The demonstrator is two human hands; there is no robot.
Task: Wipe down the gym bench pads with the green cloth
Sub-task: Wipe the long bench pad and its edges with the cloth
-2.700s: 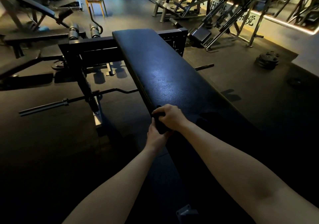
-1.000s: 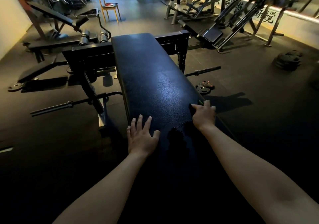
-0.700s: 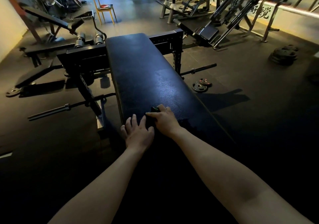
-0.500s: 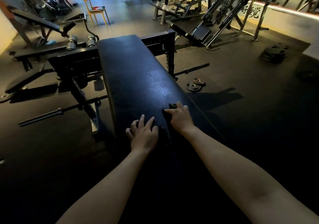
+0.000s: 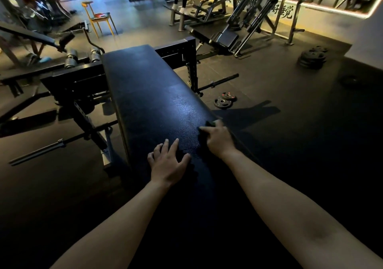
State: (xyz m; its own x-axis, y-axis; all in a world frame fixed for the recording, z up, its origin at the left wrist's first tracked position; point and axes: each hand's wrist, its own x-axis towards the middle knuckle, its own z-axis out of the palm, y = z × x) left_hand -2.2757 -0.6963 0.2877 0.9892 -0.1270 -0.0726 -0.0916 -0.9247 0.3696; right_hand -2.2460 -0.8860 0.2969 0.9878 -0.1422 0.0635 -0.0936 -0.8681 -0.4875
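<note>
Head view, the only one we have: we stand at the near end of the bench pad (image 5: 149,94), which runs away from us toward the rack, so both arms reach fwd and down onto it. Our left hand (image 5: 167,163) lies flat on the pad's near-left part, palm down, fingers spread and fairly straight, thumb out to the right. We judge it's there as a brace, taking our weight while the other hand works. Left forearm comes in low from bottom-left, wrist about level w/ the pad.

Our right hand (image 5: 217,137) is at the pad's right edge, fingers curled down over the green cloth (image 5: 210,123); only a dark bunched bit of cloth shows past the fingertips, colour hard to read in this dim light. Whether the thumb pinches it from below we can't tell. Cloth sits on the pad right at the edge, prob so the stroke covers the full width incl. the rim. Right arm is nearly straight, angled in from bottom-right.

Beside the bench on the floor: weight plates (image 5: 224,101) and a barbell (image 5: 219,81), well apart from both hands
</note>
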